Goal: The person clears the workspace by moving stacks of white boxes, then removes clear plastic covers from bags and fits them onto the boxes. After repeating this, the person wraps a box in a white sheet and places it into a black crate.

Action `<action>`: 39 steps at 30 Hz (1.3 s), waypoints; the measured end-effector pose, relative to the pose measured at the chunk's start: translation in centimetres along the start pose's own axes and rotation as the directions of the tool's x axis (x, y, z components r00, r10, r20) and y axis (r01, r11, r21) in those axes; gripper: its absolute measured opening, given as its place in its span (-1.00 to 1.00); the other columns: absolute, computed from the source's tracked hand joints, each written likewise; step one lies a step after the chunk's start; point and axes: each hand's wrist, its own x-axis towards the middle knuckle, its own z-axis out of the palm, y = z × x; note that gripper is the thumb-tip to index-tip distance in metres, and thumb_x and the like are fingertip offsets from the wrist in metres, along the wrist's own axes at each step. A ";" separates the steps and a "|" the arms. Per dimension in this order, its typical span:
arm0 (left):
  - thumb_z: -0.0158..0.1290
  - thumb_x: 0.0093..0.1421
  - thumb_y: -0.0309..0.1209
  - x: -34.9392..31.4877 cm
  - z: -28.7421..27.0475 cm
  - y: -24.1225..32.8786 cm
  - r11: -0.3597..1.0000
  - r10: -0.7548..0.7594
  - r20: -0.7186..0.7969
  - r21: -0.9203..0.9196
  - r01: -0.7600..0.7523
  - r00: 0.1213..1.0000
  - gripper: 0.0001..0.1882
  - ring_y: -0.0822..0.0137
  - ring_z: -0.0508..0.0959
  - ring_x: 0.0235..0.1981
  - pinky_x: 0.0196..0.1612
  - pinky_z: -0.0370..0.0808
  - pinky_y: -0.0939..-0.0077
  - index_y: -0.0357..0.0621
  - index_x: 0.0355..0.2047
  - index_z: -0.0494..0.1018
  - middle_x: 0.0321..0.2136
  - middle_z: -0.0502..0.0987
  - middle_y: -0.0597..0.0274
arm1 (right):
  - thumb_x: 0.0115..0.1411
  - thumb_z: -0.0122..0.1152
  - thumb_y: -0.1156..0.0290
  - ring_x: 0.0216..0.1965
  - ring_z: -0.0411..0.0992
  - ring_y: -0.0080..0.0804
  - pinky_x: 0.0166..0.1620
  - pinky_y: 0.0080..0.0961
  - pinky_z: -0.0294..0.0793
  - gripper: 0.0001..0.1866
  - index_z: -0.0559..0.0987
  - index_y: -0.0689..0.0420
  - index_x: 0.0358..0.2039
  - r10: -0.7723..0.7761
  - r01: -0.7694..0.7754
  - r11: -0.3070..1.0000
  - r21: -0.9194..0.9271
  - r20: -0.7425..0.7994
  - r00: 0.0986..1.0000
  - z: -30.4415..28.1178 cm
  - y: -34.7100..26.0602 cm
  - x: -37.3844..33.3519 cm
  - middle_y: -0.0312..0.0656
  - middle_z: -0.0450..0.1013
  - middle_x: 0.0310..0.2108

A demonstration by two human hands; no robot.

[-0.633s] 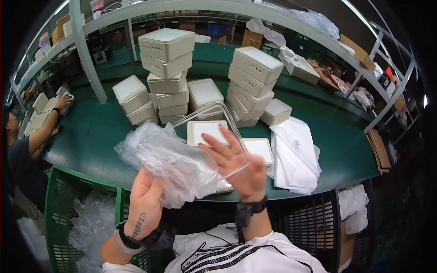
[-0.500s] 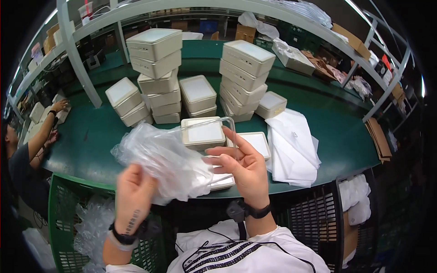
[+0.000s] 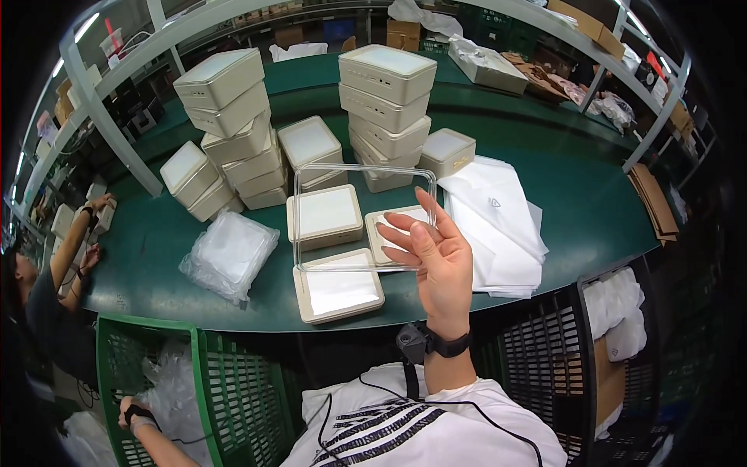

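Note:
My right hand (image 3: pixel 445 253) holds up a clear plastic cover (image 3: pixel 362 166) by its right side, thumb and fingers at its edge. The rectangular cover is see-through, and beige boxes show behind it. Low on the left, my left hand (image 3: pixel 131 411) is at the green crate (image 3: pixel 148 325), beside crumpled clear plastic bags (image 3: pixel 173 389) inside it. Its fingers are mostly hidden, so whether it grips anything does not show. A white-topped box (image 3: pixel 342 292) lies nearest me on the table. To its left sits a bundle in clear plastic wrap (image 3: pixel 231 253).
Stacks of beige boxes (image 3: pixel 387 93) stand at the back of the green table (image 3: pixel 140 268). White sheets or bags (image 3: pixel 498 233) lie on the right. A black crate (image 3: pixel 545 366) is at the lower right. Another person's arm (image 3: pixel 70 241) works at far left. Metal posts (image 3: pixel 117 128) frame the bench.
My left hand has moved from the clear plastic over the table down to the green crate. The cover in my right hand now shows whole. My view has shifted slightly.

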 end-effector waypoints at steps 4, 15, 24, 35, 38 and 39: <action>0.27 -0.06 -0.37 0.5 -4.6 2.0 0.928 0.355 -0.330 0.015 -0.372 0.875 -0.18 -0.11 0.39 0.08 0.13 0.31 0.16 -0.10 0.24 0.20 0.09 0.36 -0.18 | 0.31 0.04 0.44 -0.06 0.52 -0.14 -0.14 -0.46 0.64 -0.48 0.20 0.27 0.25 0.037 -0.037 0.999 0.018 0.033 0.999 0.8 0.2 -0.3 0.11 0.47 -0.07; 0.52 -0.68 0.14 -38.2 -28.2 18.4 -0.788 0.613 -0.757 -0.608 -0.100 -0.229 0.81 -0.13 -0.13 0.38 0.29 -0.11 -0.04 -0.05 0.35 -0.61 0.38 -0.35 -0.17 | 0.30 -0.04 0.53 -0.02 0.48 0.03 -0.13 -0.35 0.64 -0.34 -0.05 0.20 0.34 0.393 -0.420 0.907 0.028 0.301 0.869 6.3 0.8 -5.5 0.20 0.40 -0.03; 0.57 -0.61 -0.04 -39.2 -27.4 16.0 -0.739 0.674 -0.702 -0.648 -0.186 -0.230 0.74 -0.21 0.00 0.32 0.28 -0.06 -0.01 0.28 0.36 -0.57 0.31 -0.16 -0.24 | 0.27 -0.05 0.55 -0.01 0.46 0.11 -0.15 -0.21 0.64 -0.24 -0.18 0.07 0.38 0.379 -0.390 0.920 -0.032 0.322 0.868 7.2 -2.6 -7.4 0.26 0.35 0.02; 0.54 -0.54 -0.03 -39.1 -25.0 17.3 -0.821 0.562 -0.825 -0.549 -0.158 -0.053 0.66 -0.17 0.15 0.24 0.17 0.07 0.07 0.37 0.36 -0.51 0.23 -0.02 -0.21 | 0.23 0.03 0.50 0.17 0.30 0.11 0.09 -0.18 0.47 -0.29 -0.03 0.27 0.33 0.281 -0.270 0.960 -0.078 0.314 0.907 7.2 1.7 -7.0 0.27 0.25 0.14; 0.53 -0.44 -0.18 -39.9 -25.7 17.1 -0.830 0.538 -0.842 -0.519 -0.206 -0.047 0.51 -0.16 0.23 0.15 0.17 0.17 -0.04 0.30 0.34 -0.40 0.18 0.00 -0.30 | 0.21 0.10 0.44 0.22 0.24 0.08 0.16 -0.23 0.39 -0.26 0.00 0.33 0.32 0.170 -0.114 0.975 -0.190 0.311 0.935 6.2 1.4 -6.8 0.27 0.17 0.20; 0.53 -0.44 -0.17 -40.2 -25.8 17.0 -0.833 0.529 -0.847 -0.509 -0.214 -0.045 0.51 -0.16 0.24 0.14 0.15 0.20 -0.03 0.29 0.35 -0.40 0.17 0.02 -0.30 | 0.20 0.13 0.41 0.25 0.21 0.06 0.19 -0.25 0.34 -0.24 0.02 0.36 0.31 0.107 -0.029 0.968 -0.249 0.307 0.946 5.7 1.3 -6.7 0.27 0.13 0.23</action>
